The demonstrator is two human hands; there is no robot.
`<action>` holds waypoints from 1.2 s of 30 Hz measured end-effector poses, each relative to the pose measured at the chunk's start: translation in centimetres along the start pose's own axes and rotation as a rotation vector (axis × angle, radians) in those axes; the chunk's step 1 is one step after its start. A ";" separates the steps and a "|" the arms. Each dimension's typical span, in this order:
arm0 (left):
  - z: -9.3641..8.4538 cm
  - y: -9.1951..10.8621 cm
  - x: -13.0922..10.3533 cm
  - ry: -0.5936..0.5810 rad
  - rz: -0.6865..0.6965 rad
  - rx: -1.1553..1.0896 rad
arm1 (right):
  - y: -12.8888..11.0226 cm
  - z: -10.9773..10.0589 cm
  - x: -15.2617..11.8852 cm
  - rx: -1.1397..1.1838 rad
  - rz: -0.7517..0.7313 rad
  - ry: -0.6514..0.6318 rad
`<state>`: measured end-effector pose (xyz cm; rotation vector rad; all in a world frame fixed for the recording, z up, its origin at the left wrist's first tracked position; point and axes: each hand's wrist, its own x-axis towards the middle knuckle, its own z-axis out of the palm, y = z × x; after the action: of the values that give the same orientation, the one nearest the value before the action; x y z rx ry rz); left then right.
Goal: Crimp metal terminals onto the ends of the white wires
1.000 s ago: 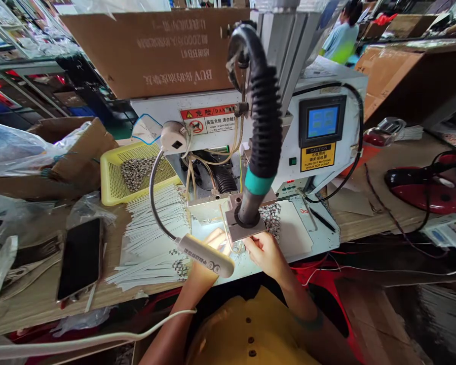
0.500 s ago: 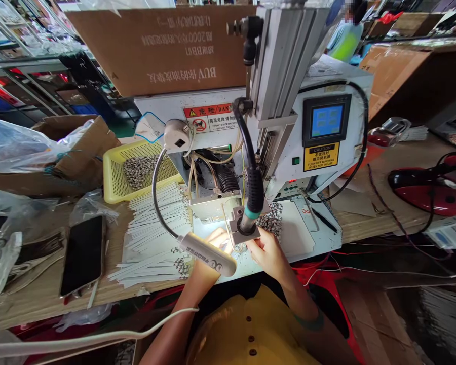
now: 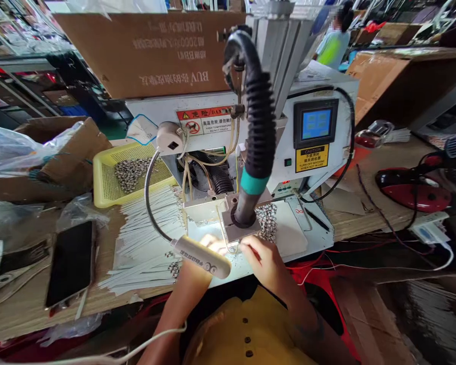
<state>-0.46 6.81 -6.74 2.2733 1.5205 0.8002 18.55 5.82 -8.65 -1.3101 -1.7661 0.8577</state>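
The left hand (image 3: pixel 214 244), partly behind a lamp (image 3: pixel 202 257), and curled right hand (image 3: pixel 265 258) sit beneath the machine head (image 3: pixel 243 229), mid-frame; what they hold I can't tell. White strips (image 3: pixel 148 223) lie on the wooden bench (image 3: pixel 106 253) at left; beyond, a "CAUTION" label (image 3: pixel 311 158) and an upside-down "BUV" carton (image 3: pixel 163 56), upper left.

The carton (image 3: pixel 155 61) is matt cardboard, the hose (image 3: pixel 261 121) ribbed plastic, the basket (image 3: pixel 102 187) perforated plastic, the phone (image 3: pixel 70 263) glossy, the bench (image 3: pixel 30 314) wood-grained; from here the heaped parts (image 3: pixel 266 223) look metallic, though I can't be sure.
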 end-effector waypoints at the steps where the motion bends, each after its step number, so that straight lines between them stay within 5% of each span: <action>1: -0.9 -0.8 -0.7 0.048 0.046 0.058 | 0.2 -0.7 -0.3 -0.092 -0.028 -0.004; 3: -2.8 -2.9 -2.3 0.225 0.022 0.239 | 1.2 -2.5 -0.7 -0.267 -0.009 0.056; 5: -4.3 -5.4 -3.9 0.334 -0.055 0.376 | 3.1 -4.1 -0.5 -0.423 0.067 0.265; 8: -4.9 -8.7 -5.7 0.330 -0.097 0.398 | 6.0 -5.1 0.3 -0.511 0.039 0.398; 11: -4.4 -10.3 -6.8 0.237 -0.102 0.329 | 7.7 -4.8 0.8 -0.587 -0.023 0.398; 16: -4.4 -9.9 -6.2 0.118 -0.199 0.207 | 8.6 -4.6 0.6 -0.639 -0.086 0.356; 21: -3.6 -9.6 -2.5 0.263 -0.255 0.323 | 7.8 -5.0 0.2 -0.611 0.031 0.492; 25: -2.9 -9.6 -0.4 0.258 -0.280 0.382 | 5.9 -5.6 -0.5 -0.467 0.042 0.519; 31: -3.7 -10.1 -1.3 0.286 -0.264 0.203 | 5.3 -5.8 -0.9 -0.093 0.251 0.274; 36: -4.1 -11.1 -1.6 0.312 -0.256 0.112 | 5.9 -5.0 -0.7 0.114 0.377 0.286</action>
<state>-11.72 9.52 -9.78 2.0383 1.9910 1.0536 25.72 6.99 -11.43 -1.6276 -1.2528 0.9055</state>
